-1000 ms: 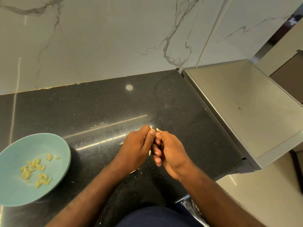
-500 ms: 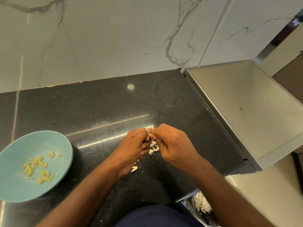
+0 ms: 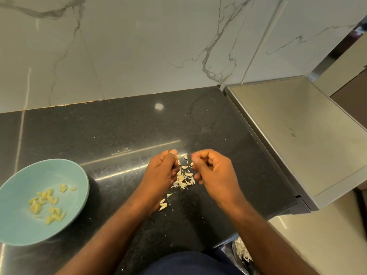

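A black speckled stone countertop [image 3: 119, 126] carries everything. At its left front stands a pale teal bowl [image 3: 21, 183] with peeled garlic cloves [image 3: 47, 203] in it. Near the middle, well apart from the bowl, lies a loose heap of garlic skins [image 3: 183, 179]. Two more garlic pieces [image 3: 163, 204] lie just nearer the front edge, and tiny white flecks are scattered around.

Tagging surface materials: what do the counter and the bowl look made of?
Counter: likely polished black granite or similar stone; fine speckle, sharp mirrored light streaks. Bowl: probably glazed ceramic, maybe melamine; smooth pale teal, soft sheen.
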Motion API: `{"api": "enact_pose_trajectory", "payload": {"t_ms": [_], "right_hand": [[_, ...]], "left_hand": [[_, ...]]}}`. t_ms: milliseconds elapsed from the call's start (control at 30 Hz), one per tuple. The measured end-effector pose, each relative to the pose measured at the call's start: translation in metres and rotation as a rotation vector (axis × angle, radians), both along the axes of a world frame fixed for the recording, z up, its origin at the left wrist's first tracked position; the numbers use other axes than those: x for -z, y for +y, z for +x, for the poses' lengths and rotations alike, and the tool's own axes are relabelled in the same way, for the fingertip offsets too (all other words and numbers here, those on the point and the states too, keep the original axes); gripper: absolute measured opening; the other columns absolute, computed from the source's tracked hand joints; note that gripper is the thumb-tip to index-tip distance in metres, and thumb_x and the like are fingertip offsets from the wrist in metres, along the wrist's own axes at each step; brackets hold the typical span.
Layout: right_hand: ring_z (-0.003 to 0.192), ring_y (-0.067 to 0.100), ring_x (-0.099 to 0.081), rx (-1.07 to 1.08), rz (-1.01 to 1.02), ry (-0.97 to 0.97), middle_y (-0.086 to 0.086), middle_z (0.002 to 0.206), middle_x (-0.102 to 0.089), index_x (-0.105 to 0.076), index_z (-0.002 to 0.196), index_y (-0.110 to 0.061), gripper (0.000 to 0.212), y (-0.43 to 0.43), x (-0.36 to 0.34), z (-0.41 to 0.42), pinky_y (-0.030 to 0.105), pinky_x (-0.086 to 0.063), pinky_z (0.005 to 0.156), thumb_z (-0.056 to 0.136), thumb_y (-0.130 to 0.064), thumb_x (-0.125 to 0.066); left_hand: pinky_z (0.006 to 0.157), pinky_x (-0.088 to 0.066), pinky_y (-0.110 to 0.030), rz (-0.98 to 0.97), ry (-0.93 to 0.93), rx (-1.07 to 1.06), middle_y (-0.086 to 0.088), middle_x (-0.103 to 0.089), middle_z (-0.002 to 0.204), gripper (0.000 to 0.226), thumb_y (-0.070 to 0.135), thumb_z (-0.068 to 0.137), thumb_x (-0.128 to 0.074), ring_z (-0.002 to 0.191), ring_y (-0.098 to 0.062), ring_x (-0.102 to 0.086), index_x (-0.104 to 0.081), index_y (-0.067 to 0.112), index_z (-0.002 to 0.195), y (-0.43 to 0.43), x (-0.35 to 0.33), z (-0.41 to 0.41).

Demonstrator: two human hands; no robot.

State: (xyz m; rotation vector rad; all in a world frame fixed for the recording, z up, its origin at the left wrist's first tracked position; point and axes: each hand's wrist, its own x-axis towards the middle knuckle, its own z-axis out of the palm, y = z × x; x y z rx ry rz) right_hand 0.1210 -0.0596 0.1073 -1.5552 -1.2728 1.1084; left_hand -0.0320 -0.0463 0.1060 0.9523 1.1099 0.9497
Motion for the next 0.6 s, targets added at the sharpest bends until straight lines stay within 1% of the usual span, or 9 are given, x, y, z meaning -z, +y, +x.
{"api": "enact_pose_trajectory", "payload": {"t_ms": [67, 100, 167, 267, 333, 400, 467, 533, 600], "right_hand": [[0.074, 0.012, -0.069, -0.109, -0.048, 0.066, 0.001, 0.102, -0.069, -0.063, 0.125, -0.021, 0.031, 0.0, 0.0, -0.001, 0.024, -0.054, 0.062, 0.096, -0.009, -0.063], [0.075, 0.015, -0.069, -0.128, -0.066, 0.114, 0.003, 0.104, -0.069, -0.062, 0.126, -0.019, 0.034, 0.0, -0.001, -0.003, 0.026, -0.054, 0.062, 0.095, -0.007, -0.065], [0.073, 0.018, -0.068, -0.105, -0.058, 0.192, 0.005, 0.096, -0.073, -0.067, 0.116, -0.014, 0.025, -0.001, -0.003, -0.007, 0.027, -0.054, 0.061, 0.092, -0.01, -0.069], [0.069, 0.017, -0.065, -0.088, -0.001, 0.195, 0.005, 0.084, -0.073, -0.072, 0.1, -0.012, 0.008, -0.002, -0.003, -0.01, 0.028, -0.053, 0.061, 0.093, -0.013, -0.068], [0.067, 0.017, -0.062, -0.081, 0.003, 0.249, 0.007, 0.082, -0.072, -0.072, 0.095, -0.011, 0.006, -0.003, -0.003, -0.011, 0.028, -0.052, 0.06, 0.095, -0.011, -0.065], [0.065, 0.017, -0.06, -0.072, -0.041, 0.358, 0.009, 0.083, -0.071, -0.071, 0.094, -0.009, 0.007, -0.005, -0.003, -0.013, 0.027, -0.05, 0.057, 0.095, -0.01, -0.063], [0.065, 0.017, -0.059, -0.059, -0.081, 0.47, 0.013, 0.084, -0.069, -0.071, 0.093, -0.008, 0.007, -0.006, -0.002, -0.015, 0.026, -0.049, 0.056, 0.094, -0.009, -0.064], [0.066, 0.018, -0.059, -0.042, -0.094, 0.528, 0.015, 0.082, -0.068, -0.071, 0.093, -0.007, 0.007, -0.005, -0.001, -0.016, 0.025, -0.048, 0.056, 0.09, -0.01, -0.066], [0.065, 0.018, -0.059, -0.037, -0.095, 0.54, 0.015, 0.08, -0.068, -0.07, 0.094, -0.005, 0.008, -0.005, 0.0, -0.017, 0.024, -0.049, 0.056, 0.088, -0.011, -0.066]], "left_hand": [[0.046, -0.03, -0.02, 0.042, 0.054, -0.012, 0.005, -0.04, 0.053, 0.037, 0.027, 0.106, -0.04, 0.046, -0.007, -0.033, -0.049, 0.011, 0.074, 0.0, 0.003, 0.0], [0.047, -0.031, -0.021, 0.073, 0.085, -0.01, 0.006, -0.041, 0.053, 0.037, 0.028, 0.106, -0.04, 0.047, -0.007, -0.034, -0.05, 0.011, 0.074, 0.0, 0.005, 0.0], [0.049, -0.032, -0.022, 0.146, 0.153, 0.01, 0.007, -0.042, 0.053, 0.039, 0.029, 0.106, -0.04, 0.048, -0.007, -0.037, -0.05, 0.012, 0.072, 0.0, 0.009, 0.001], [0.051, -0.035, -0.021, 0.23, 0.25, 0.028, 0.01, -0.047, 0.052, 0.04, 0.029, 0.106, -0.039, 0.049, -0.004, -0.041, -0.051, 0.014, 0.071, -0.002, 0.011, 0.003], [0.051, -0.036, -0.02, 0.255, 0.252, 0.032, 0.012, -0.048, 0.052, 0.039, 0.028, 0.107, -0.038, 0.05, -0.002, -0.042, -0.052, 0.014, 0.073, -0.004, 0.007, 0.004], [0.05, -0.037, -0.016, 0.232, 0.18, 0.033, 0.011, -0.049, 0.049, 0.038, 0.023, 0.107, -0.036, 0.047, -0.001, -0.044, -0.05, 0.009, 0.075, -0.007, 0.0, 0.006], [0.046, -0.038, -0.012, 0.159, 0.036, 0.033, 0.009, -0.047, 0.047, 0.036, 0.018, 0.108, -0.033, 0.042, 0.0, -0.045, -0.048, 0.004, 0.078, -0.009, -0.006, 0.008], [0.045, -0.039, -0.013, 0.095, -0.083, 0.03, 0.003, -0.046, 0.051, 0.035, 0.02, 0.108, -0.033, 0.042, -0.003, -0.045, -0.049, 0.004, 0.081, -0.01, -0.008, 0.009], [0.044, -0.037, -0.016, 0.036, -0.146, 0.018, 0.0, -0.045, 0.053, 0.038, 0.026, 0.107, -0.036, 0.042, -0.005, -0.041, -0.049, 0.006, 0.077, -0.01, -0.003, 0.008]]}}
